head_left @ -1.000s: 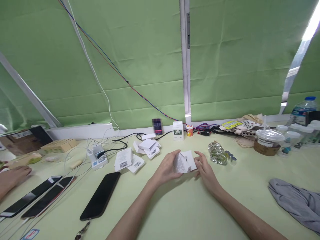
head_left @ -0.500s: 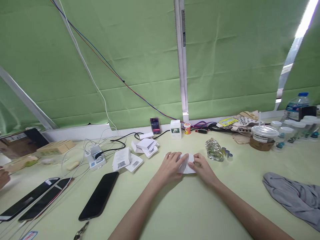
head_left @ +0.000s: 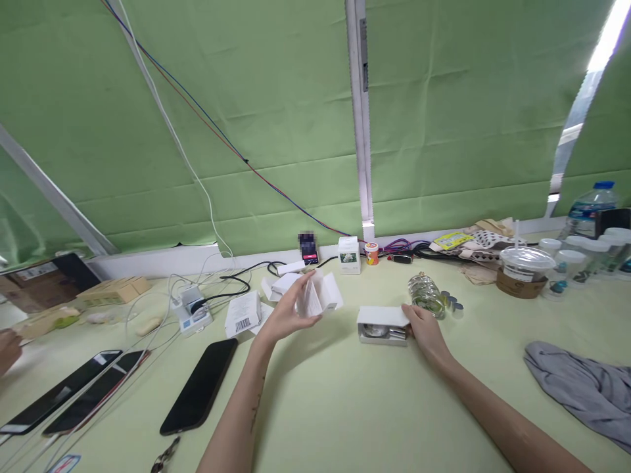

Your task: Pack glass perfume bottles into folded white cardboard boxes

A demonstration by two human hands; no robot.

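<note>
My left hand [head_left: 287,314] holds a white cardboard sleeve [head_left: 319,294] lifted above the pale green table [head_left: 345,407], near a pile of flattened white boxes [head_left: 283,287]. My right hand [head_left: 424,328] rests on the right end of a white inner tray [head_left: 383,325] that lies on the table with small parts showing in its open front. A clear glass bottle [head_left: 425,295] lies just behind my right hand.
A black phone [head_left: 200,385] lies left of my arm, and two more phones [head_left: 69,397] with cables further left. Another person's hand [head_left: 8,348] shows at the left edge. A grey cloth [head_left: 582,387], a lidded cup [head_left: 522,272] and small jars [head_left: 572,263] stand at the right.
The box that both hands held together has come apart: my left hand has carried the sleeve up and left, while my right hand stays on the tray on the table.
</note>
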